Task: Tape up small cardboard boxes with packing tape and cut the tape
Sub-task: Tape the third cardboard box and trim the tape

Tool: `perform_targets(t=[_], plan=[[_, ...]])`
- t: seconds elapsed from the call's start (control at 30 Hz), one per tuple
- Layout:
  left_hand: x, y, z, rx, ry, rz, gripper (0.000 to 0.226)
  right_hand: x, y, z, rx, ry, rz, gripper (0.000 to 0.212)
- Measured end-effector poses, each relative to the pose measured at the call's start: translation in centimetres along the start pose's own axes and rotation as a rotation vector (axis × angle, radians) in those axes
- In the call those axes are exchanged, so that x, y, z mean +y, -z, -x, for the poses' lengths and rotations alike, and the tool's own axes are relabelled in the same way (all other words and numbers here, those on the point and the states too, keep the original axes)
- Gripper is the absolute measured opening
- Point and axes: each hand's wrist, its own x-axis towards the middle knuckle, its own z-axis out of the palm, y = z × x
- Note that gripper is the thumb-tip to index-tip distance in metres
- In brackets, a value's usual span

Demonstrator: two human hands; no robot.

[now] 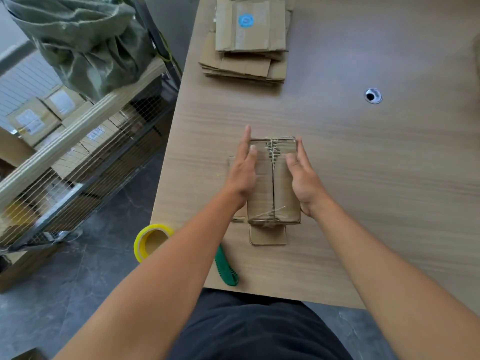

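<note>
The box [270,188] sits on the counter [363,178] between both hands. The left hand [242,175] and right hand [304,183] press its sides with straight fingers [246,137]. Tape [152,241] and knife [226,266] lie nearby

We see a pale wood-grain table [363,178] with a round, metal-rimmed cable hole [373,95] in its far right part. Near the middle lies a small cardboard box [272,188], its seam running away from us, with a cardboard flap [267,236] flat on the tabletop at its near end. A stack of flattened cartons [246,61] sits toward the far edge. At the near left edge lies a yellow tape roll [139,246], with a green cutter [227,271] near it.
</note>
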Motion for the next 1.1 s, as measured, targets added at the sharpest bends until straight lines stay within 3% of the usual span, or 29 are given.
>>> perform_targets(t=[0.1,0.2,0.27,0.37,0.43,0.5,0.6,0.67,0.8,0.97,1.1], plan=[[0.0,-0.1,-1.1,0.100,0.089,-0.025,0.031,-1.1,0.5,-0.1,0.046,-0.055,0.036,0.052],[0.9,0.7,-3.8,0.182,0.049,-0.244,0.022,-1.9,1.2,2.7,0.484,0.106,0.238,0.051],[1.3,0.4,-4.9,0.340,0.023,-0.283,0.016,-0.7,0.3,6.3,0.719,0.189,0.249,0.063],[1.4,-2.5,-4.0,0.497,0.020,-0.279,0.022,1.1,-1.5,7.3,0.671,0.075,0.193,0.086],[0.8,-3.4,-2.9,0.442,0.047,-0.352,0.029,1.0,-1.0,5.1,0.747,0.004,0.103,0.081],[0.8,-2.4,-2.8,0.329,-0.035,-0.481,0.029,0.8,1.4,3.0,0.824,-0.028,-0.012,0.071],[1.4,-1.4,-4.9,0.115,-0.177,-0.507,0.016,2.4,5.6,1.6,0.591,-0.037,-0.204,0.054],[1.8,-2.3,-6.5,-0.027,-0.099,-0.408,0.041,2.9,6.6,1.2,0.451,-0.064,-0.255,0.052],[1.6,-3.1,-7.9,-0.182,0.145,-0.369,0.061,2.7,6.0,0.8,0.572,-0.052,-0.231,0.084],[2.2,-2.5,-8.1,-0.288,0.498,-0.019,0.066,1.9,6.1,0.9,0.534,-0.110,-0.282,0.088],[4.1,-2.9,-6.5,-0.275,0.515,-0.073,0.075,-0.4,7.0,1.4,0.426,-0.428,-0.228,0.089]])
